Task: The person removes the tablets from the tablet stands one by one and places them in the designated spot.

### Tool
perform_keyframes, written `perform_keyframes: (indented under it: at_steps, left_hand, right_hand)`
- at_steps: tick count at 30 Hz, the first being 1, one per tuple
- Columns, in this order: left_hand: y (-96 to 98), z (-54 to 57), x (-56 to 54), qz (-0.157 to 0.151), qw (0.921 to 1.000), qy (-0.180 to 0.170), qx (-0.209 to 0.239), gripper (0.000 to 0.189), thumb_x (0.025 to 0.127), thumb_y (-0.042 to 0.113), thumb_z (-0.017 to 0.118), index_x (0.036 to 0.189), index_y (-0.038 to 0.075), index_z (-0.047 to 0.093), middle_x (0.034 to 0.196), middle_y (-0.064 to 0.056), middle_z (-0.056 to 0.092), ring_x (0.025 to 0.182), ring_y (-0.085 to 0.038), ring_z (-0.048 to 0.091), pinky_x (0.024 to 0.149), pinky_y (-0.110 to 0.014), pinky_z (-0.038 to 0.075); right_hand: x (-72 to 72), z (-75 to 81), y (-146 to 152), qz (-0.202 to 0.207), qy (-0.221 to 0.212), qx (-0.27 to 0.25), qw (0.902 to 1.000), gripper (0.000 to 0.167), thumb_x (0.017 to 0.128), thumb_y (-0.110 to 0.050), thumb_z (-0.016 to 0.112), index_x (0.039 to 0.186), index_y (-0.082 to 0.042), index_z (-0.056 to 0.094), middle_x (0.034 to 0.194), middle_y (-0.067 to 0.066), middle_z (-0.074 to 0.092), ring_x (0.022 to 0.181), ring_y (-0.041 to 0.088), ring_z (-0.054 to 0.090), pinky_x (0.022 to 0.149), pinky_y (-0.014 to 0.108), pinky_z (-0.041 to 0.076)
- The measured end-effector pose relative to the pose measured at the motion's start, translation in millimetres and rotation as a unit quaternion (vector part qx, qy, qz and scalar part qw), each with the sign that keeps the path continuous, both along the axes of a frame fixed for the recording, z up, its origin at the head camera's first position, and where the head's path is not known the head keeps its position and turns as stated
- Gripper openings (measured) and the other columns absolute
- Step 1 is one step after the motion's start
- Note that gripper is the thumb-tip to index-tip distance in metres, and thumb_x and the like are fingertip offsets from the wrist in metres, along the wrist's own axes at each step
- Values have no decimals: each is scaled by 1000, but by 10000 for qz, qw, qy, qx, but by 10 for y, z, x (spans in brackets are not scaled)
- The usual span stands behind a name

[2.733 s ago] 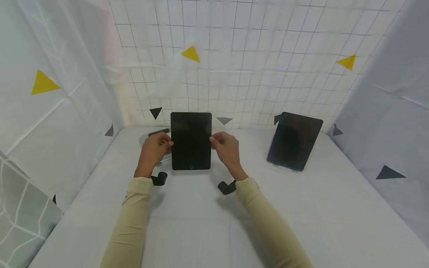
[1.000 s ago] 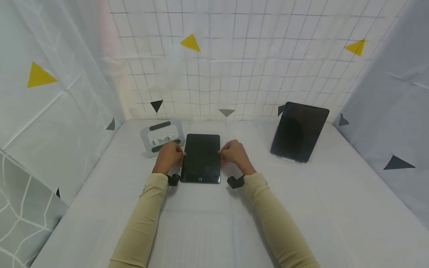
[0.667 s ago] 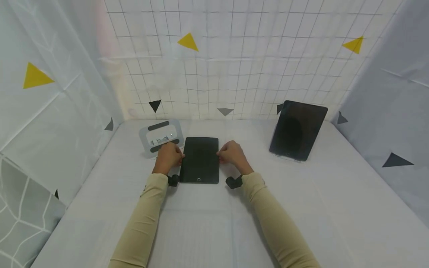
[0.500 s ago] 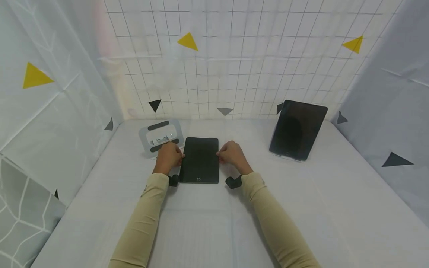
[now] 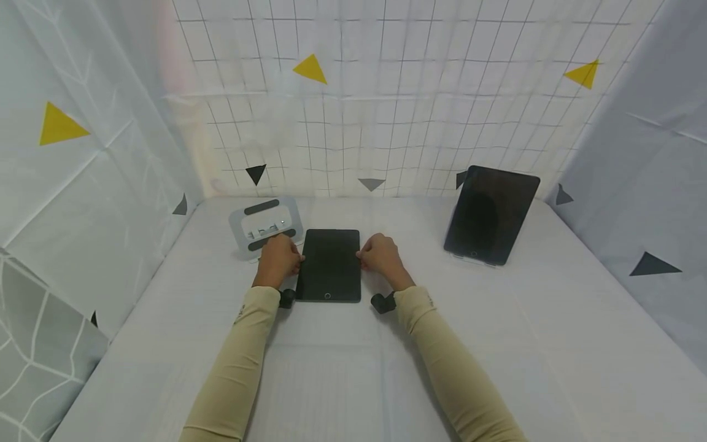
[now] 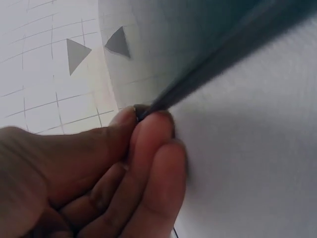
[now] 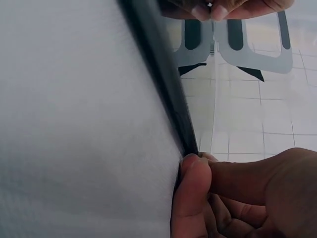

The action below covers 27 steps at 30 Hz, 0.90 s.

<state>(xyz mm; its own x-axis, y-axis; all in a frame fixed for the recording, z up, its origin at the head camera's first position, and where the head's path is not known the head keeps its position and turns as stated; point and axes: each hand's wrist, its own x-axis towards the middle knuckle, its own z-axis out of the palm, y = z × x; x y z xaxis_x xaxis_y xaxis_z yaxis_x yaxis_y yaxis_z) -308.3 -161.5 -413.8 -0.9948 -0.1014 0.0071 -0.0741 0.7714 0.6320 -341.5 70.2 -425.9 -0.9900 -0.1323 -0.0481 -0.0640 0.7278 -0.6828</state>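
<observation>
A black tablet with a round home button at its near end lies almost flat, low over the white table, in the head view. My left hand pinches its left edge between thumb and fingers; in the left wrist view the fingertips close on the thin dark edge. On the opposite side my right hand pinches the right edge, and the right wrist view shows thumb and finger meeting on the tablet's edge. Just behind my left hand stands a grey tablet stand with black pads.
A second black tablet leans upright on a clear stand at the back right. Behind the white table hangs a white gridded sheet with yellow and black triangles. Grey sheets flank both sides.
Both hands have brought the tablet down from upright in front of the stand to nearly flat, nearer me. It has tipped back slightly more in the last second. The grey stand is uncovered.
</observation>
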Motion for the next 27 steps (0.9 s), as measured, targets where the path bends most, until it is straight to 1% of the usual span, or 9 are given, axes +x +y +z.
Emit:
perform_keyframes:
  at_steps: [5, 8, 12, 16, 20, 23, 25, 27]
  left_hand:
    - [12, 13, 10, 40, 9999, -1, 110, 11, 91, 2, 80, 83, -3, 75, 66, -8, 69, 58, -18, 68, 54, -27, 50]
    - [19, 18, 4, 60, 9999, -46, 105, 12, 91, 4, 80, 82, -2, 75, 66, -8, 69, 60, -18, 67, 55, -28, 49]
    - [22, 25, -16, 76, 9997, -213, 4, 12, 91, 8, 82, 85, -2, 77, 68, -8, 70, 63, -19, 67, 58, -30, 49]
    - [16, 25, -29, 94, 9993, -354, -73, 14, 91, 11, 83, 84, -1, 78, 68, -8, 70, 66, -20, 65, 60, -32, 48]
    - [23, 43, -20, 24, 9991, -355, -219, 16, 91, 12, 82, 83, 0, 77, 70, -8, 69, 67, -22, 63, 61, -33, 48]
    - [56, 85, 14, -170, 9984, -171, -518, 15, 91, 11, 82, 81, 2, 75, 74, -7, 69, 69, -23, 62, 62, -36, 48]
    - [103, 125, 51, -302, 9967, 78, -747, 15, 91, 12, 82, 82, 3, 73, 77, -7, 68, 70, -24, 61, 65, -39, 50]
    - [179, 173, 94, -436, 9938, 405, -938, 15, 92, 13, 81, 84, 5, 71, 80, -7, 69, 72, -25, 62, 68, -42, 51]
  right_hand:
    - [6, 20, -15, 19, 81, 278, 9996, 16, 99, -10, 74, 92, 4, 76, 73, 8, 70, 67, 18, 68, 62, 29, 51]
    - [7, 35, -20, 6, 43, 401, 9992, 18, 100, -12, 73, 93, 4, 76, 73, 7, 70, 68, 19, 66, 62, 30, 49]
    - [7, 62, -24, -40, -91, 440, 9990, 17, 101, -13, 72, 96, 4, 75, 76, 9, 70, 71, 20, 65, 64, 31, 49]
    - [-3, 62, -28, -72, -140, 497, 9986, 17, 102, -13, 71, 97, 3, 74, 78, 9, 69, 72, 21, 64, 66, 32, 49]
    - [-8, 72, 5, 42, -208, 523, 9984, 20, 103, -17, 69, 99, 2, 72, 79, 9, 69, 75, 22, 65, 68, 34, 51]
    - [3, 145, 74, 218, -421, 494, 9977, 27, 105, -24, 67, 106, 3, 70, 79, 9, 70, 77, 23, 66, 74, 38, 53]
    - [13, 233, 143, 252, -528, 401, 9975, 32, 105, -28, 65, 112, 3, 67, 82, 10, 71, 80, 24, 68, 80, 41, 53]
    - [28, 346, 239, 221, -529, 243, 9981, 35, 106, -30, 64, 118, 3, 64, 87, 12, 72, 84, 26, 71, 85, 45, 53]
